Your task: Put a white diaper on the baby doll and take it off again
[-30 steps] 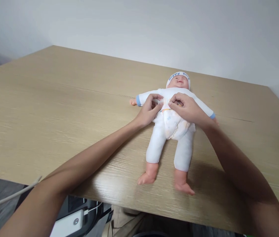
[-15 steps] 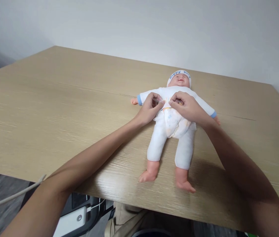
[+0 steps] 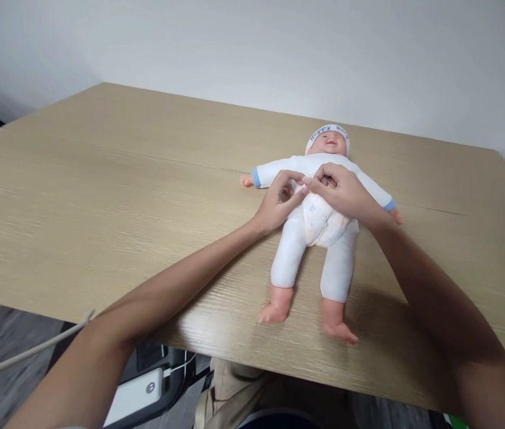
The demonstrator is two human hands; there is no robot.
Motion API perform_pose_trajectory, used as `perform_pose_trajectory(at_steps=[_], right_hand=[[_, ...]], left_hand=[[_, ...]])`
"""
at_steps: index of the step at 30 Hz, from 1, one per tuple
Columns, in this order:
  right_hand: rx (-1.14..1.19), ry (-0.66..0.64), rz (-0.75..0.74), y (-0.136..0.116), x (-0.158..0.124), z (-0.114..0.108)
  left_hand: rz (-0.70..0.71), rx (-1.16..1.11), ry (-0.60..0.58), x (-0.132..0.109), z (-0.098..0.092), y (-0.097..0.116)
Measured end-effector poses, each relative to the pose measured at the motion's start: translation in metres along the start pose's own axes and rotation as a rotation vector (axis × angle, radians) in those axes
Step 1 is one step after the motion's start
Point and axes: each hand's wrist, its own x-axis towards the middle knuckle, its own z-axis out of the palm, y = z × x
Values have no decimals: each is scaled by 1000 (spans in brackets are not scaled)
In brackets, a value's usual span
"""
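Note:
A baby doll (image 3: 290,255) in a white suit with blue cuffs and a lettered white cap lies on its back, feet towards me. Round its hips sits a patterned white diaper (image 3: 318,221). At the diaper's waist, my left hand (image 3: 281,199) pinches the edge between thumb and fingers. My right hand (image 3: 340,189) is closed on the waist from the other side, its fingertips meeting those of the left. Both hands cover the doll's belly and the top of the diaper, so the fastening is hidden.
The doll rests on a wooden table (image 3: 145,190) with a seam across it. A pale wall stands behind. Below the front edge are a white device (image 3: 133,396) with a cable and a dark chair part. A pale cord (image 3: 28,356) runs at left.
My left hand has moved right to meet my right hand at the middle of the diaper's waist. The whole scene has shifted slightly right in view.

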Motion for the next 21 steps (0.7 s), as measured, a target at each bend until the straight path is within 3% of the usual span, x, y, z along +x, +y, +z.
perform_pose_trajectory(at_steps=[21], right_hand=[[54, -33, 41, -1, -2, -9]], left_hand=[[-47, -24, -5, -1, -1, -6]])
